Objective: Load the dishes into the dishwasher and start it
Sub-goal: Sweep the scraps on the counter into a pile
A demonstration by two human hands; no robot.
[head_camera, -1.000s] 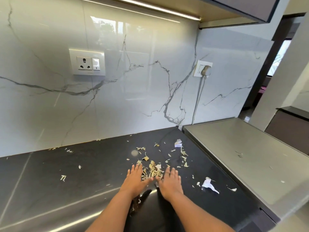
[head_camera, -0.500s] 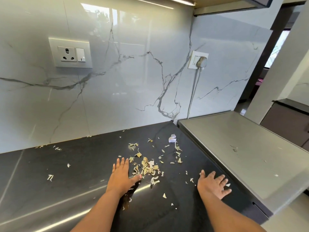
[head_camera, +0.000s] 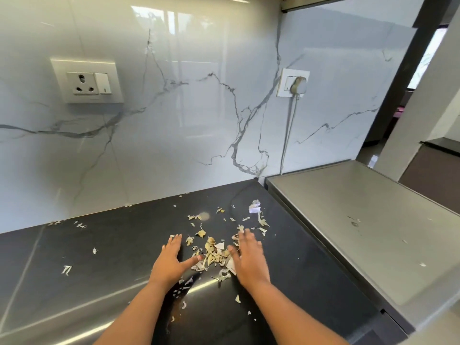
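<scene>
Marble-veined backsplash rises behind the dark worktop where you are working, and both sets of fingers lie flat and straight on it, holding nothing. Your left hand has its thumb stretched toward the heap of dry peel scraps; your right hand presses in from the other side, its fingers blurred, so the heap sits between your palms. Stray flakes lie well apart to the left and toward the wall, and a torn white scrap sits near the grey appliance top, which may be the dishwasher, though no dishes show anywhere. A plug with its cord runs down behind that corner. Judging from here, a quick sweep with flat palms could flick light flakes off the front edge or into the gap beside the appliance; a slower, cupped gather should prevent that.
</scene>
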